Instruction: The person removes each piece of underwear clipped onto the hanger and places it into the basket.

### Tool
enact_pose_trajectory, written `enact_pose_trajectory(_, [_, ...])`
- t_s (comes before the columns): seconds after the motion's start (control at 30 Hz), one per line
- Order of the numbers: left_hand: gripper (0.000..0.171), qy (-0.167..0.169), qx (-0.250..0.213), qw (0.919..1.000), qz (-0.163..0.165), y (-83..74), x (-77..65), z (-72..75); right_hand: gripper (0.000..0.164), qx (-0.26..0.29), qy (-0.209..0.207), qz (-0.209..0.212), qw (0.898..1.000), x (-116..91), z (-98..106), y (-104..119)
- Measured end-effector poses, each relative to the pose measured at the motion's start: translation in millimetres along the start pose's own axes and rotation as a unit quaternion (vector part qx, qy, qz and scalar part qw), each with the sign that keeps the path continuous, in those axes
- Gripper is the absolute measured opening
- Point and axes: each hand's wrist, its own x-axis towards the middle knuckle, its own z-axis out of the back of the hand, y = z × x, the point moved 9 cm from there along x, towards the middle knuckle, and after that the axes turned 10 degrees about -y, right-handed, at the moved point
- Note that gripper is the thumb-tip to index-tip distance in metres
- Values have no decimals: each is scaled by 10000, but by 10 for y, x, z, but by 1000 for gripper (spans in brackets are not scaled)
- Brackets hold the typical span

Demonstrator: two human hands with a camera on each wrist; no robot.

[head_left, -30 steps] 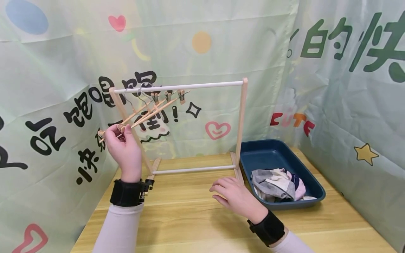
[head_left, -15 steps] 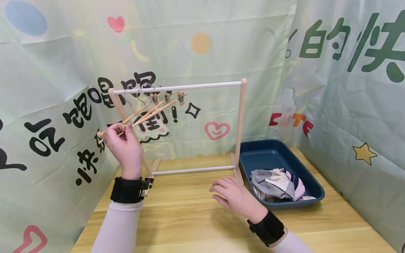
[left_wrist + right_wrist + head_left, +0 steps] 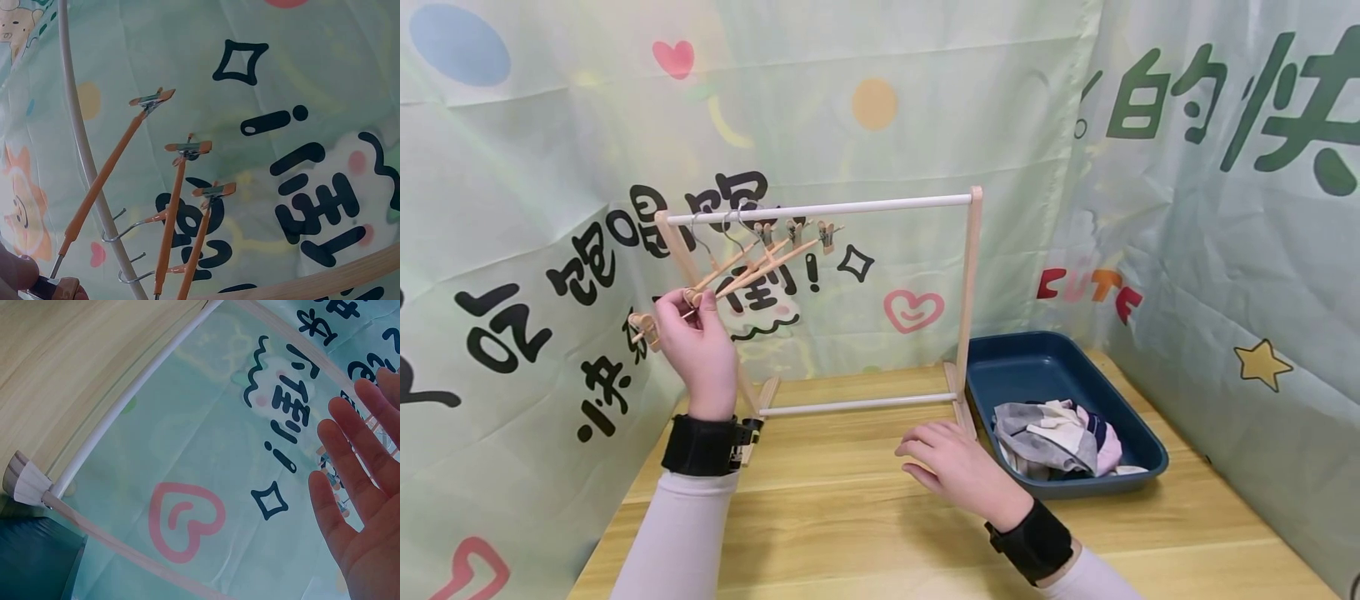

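Three wooden clip hangers (image 3: 767, 262) hang by metal hooks at the left end of the white top rail (image 3: 850, 206). My left hand (image 3: 700, 350) pinches a wooden clip (image 3: 692, 297) at the near end of one hanger; in the left wrist view its fingertips (image 3: 15, 272) are at that clip (image 3: 65, 289). Another wooden clip (image 3: 643, 329) shows just left of the hand. The far-end clips (image 3: 187, 148) point away from me. My right hand (image 3: 962, 471) holds nothing, hovering over the table near the rack's right foot; the right wrist view shows its fingers (image 3: 353, 462) spread slightly.
A dark blue tray (image 3: 1037, 358) stands right of the rack, with crumpled grey, white, navy and pink cloth (image 3: 1052, 437) in it. The rack's right post (image 3: 970, 283) rises between my hands' side and the tray. Printed curtains enclose the wooden table (image 3: 835, 517).
My left hand has shifted slightly right with the clip, showing more of the clip on its left. My right hand stays in place.
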Motion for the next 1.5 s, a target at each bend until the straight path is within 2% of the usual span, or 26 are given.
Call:
enact_pose_trajectory(0.4, [30,-20,119,9999,-94,84,-21,-30,22,45,-20,22,10000,6,7,15])
enact_pose_trajectory(1.5, [34,-21,247,9994,-258,104,-65,48,22,90,95,25,9999,-5,-42,28])
